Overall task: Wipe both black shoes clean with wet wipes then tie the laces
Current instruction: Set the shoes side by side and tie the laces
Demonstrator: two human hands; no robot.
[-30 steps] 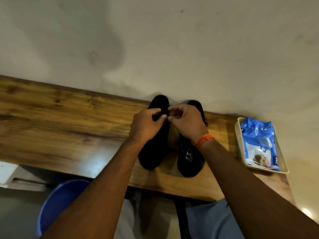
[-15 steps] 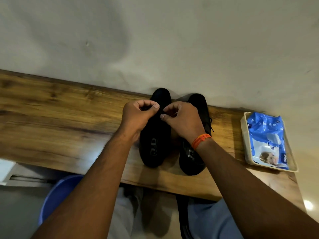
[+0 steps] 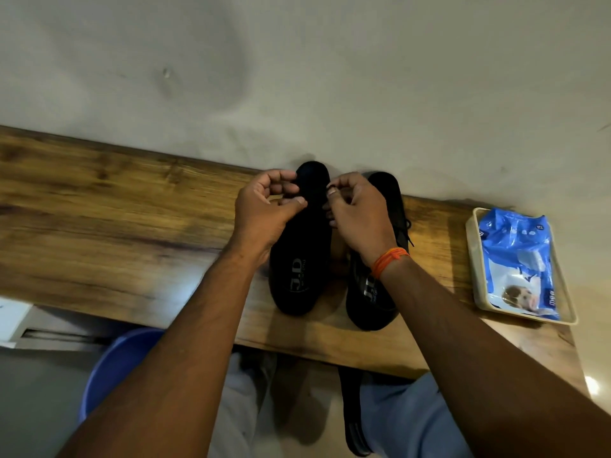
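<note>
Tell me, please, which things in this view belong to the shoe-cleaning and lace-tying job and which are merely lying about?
Part of the job:
left shoe
right shoe
left hand
right hand
pack of wet wipes

Just lying about:
cream tray holding the pack
blue stool below the wooden shelf

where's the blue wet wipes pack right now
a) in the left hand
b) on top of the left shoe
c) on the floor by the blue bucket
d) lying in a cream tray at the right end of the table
d: the blue wipes pack lies inside the cream tray at the right end of the wooden table, apart from both black shoes and untouched by either hand.
</note>
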